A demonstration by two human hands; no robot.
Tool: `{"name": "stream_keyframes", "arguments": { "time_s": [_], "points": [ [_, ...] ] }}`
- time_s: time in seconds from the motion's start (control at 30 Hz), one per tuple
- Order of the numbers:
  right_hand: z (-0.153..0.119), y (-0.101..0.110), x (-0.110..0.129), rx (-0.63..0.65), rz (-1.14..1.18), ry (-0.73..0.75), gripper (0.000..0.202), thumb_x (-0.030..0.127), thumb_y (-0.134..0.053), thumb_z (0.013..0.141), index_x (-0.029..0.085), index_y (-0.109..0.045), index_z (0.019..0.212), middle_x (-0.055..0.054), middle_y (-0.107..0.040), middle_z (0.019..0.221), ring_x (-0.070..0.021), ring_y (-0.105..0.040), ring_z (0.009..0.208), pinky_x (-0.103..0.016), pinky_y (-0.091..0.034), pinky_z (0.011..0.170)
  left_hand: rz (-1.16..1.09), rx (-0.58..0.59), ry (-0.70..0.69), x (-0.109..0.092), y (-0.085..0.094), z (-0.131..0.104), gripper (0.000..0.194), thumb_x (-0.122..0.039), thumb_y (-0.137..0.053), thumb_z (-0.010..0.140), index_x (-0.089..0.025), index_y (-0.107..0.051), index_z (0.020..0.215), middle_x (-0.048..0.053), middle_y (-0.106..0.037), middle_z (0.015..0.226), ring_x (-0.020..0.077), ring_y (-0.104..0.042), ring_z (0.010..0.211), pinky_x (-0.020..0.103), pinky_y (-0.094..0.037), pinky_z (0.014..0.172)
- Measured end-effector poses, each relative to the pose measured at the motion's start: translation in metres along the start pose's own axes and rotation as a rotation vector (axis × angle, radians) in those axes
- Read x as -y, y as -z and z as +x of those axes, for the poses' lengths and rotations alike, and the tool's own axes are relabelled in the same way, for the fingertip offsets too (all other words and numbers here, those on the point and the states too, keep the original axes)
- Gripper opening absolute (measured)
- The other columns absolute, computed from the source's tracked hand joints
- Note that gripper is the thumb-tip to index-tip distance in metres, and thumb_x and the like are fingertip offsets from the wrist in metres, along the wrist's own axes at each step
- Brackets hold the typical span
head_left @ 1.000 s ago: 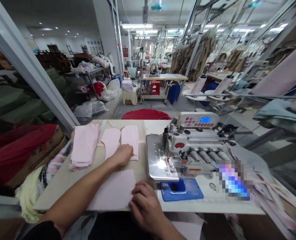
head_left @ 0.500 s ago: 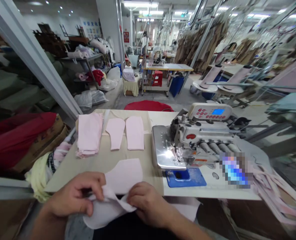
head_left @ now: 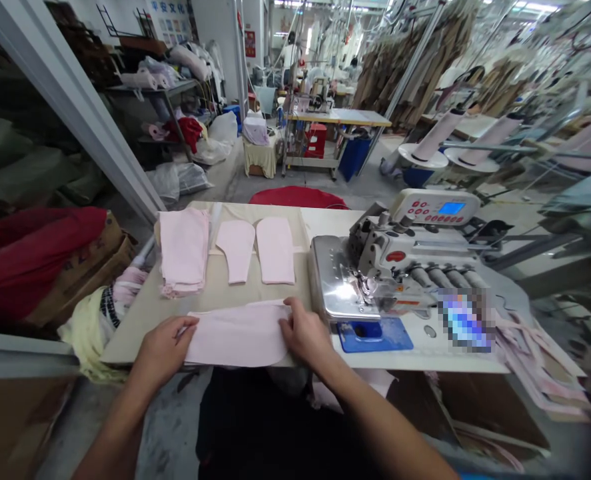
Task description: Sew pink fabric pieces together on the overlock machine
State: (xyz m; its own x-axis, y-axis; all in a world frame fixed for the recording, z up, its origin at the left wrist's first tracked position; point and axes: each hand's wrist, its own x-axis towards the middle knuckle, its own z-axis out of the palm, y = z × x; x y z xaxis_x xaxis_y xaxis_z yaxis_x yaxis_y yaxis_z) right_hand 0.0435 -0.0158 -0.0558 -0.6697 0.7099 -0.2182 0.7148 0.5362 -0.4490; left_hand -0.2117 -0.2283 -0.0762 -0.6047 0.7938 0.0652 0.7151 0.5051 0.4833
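It was a big, busy workroom with a gray floor (head_left: 230, 190), and lots of brown clothes (head_left: 425, 67) hung far behind the sewing machine (head_left: 400, 247). The sewing machine sat on a wide table (head_left: 145, 320), which was tan to the left of the machine and white under it. Another table (head_left: 342, 117) stood well behind the sewing machine. Two pink thread cones (head_left: 438, 137) (head_left: 490, 140) stood behind it too, off to the right.

The long pink cloth (head_left: 240, 337) was left of the sewing machine, at the near edge of the table. It lay sideways and looked like it had two layers. A pile of pink cloth (head_left: 184, 250) was farthest left of the machine, and two small pink pieces (head_left: 236, 250) (head_left: 275, 250) lay flat between the pile and the machine.

The left hand (head_left: 162, 347) was pinched narrow on the left end of the long pink cloth. The right hand (head_left: 305, 333), nearer the sewing machine, had its fingers bent and held the other end. A blue plate (head_left: 398, 333) was just in front of the machine.
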Motion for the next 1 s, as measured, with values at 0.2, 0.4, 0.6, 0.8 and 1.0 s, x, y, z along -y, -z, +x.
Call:
{"name": "stream_keyframes", "arguments": {
  "time_s": [0.2, 0.4, 0.6, 0.8, 1.0],
  "points": [
    [0.004, -0.003, 0.0, -0.044, -0.031, -0.031, 0.038, 0.035, -0.051, 0.098, 0.026, -0.045, 0.135, -0.007, -0.074, 0.101, -0.0254, -0.069, 0.09, -0.03, -0.04, 0.071, 0.352, 0.042, -0.072, -0.041, -0.005, 0.006, 0.033, -0.019, -0.05, 0.085, -0.021, -0.07, 0.111, 0.011, -0.066, 0.108, 0.0303, -0.061, 0.103, 0.045, -0.048, 0.09],
    [0.005, -0.005, -0.004, -0.073, -0.013, -0.029, 0.037, 0.033, -0.051, 0.099, 0.025, -0.044, 0.135, -0.007, -0.074, 0.103, -0.0261, -0.07, 0.093, -0.03, -0.041, 0.072, 0.294, 0.043, -0.32, -0.122, -0.035, 0.03, 0.028, -0.026, -0.062, 0.087, -0.024, -0.067, 0.114, 0.01, -0.06, 0.117, 0.0291, -0.054, 0.11, 0.043, -0.043, 0.092],
    [0.004, -0.005, -0.005, -0.072, -0.003, -0.013, 0.043, 0.032, -0.053, 0.098, 0.025, -0.041, 0.138, -0.009, -0.073, 0.105, -0.0271, -0.07, 0.096, -0.031, -0.044, 0.076, 0.313, 0.112, -0.244, -0.16, -0.062, 0.055, 0.032, -0.044, -0.067, 0.087, -0.018, -0.066, 0.106, 0.014, -0.061, 0.107, 0.0327, -0.054, 0.107, 0.046, -0.041, 0.09],
    [-0.001, -0.005, -0.009, -0.147, 0.007, 0.046, 0.046, 0.032, -0.057, 0.096, 0.024, -0.046, 0.14, -0.014, -0.067, 0.121, -0.0282, -0.068, 0.098, -0.035, -0.048, 0.079, -0.025, 0.138, -0.17, -0.161, -0.071, 0.07, 0.021, -0.033, -0.061, 0.09, -0.017, -0.06, 0.076, 0.012, -0.066, 0.086, 0.0298, -0.061, 0.095, 0.044, -0.044, 0.086],
    [-0.024, -0.005, -0.022, -0.224, 0.668, 0.161, 0.049, 0.027, -0.07, 0.083, 0.021, -0.058, 0.131, -0.006, -0.07, 0.11, -0.0182, -0.063, 0.082, -0.029, -0.05, 0.075, -0.639, 0.322, -0.322, -0.16, -0.044, 0.077, 0.028, -0.037, -0.072, 0.083, -0.019, -0.052, 0.077, 0.003, -0.071, 0.085, 0.0152, -0.067, 0.077, 0.026, -0.052, 0.069]
  ]
}}
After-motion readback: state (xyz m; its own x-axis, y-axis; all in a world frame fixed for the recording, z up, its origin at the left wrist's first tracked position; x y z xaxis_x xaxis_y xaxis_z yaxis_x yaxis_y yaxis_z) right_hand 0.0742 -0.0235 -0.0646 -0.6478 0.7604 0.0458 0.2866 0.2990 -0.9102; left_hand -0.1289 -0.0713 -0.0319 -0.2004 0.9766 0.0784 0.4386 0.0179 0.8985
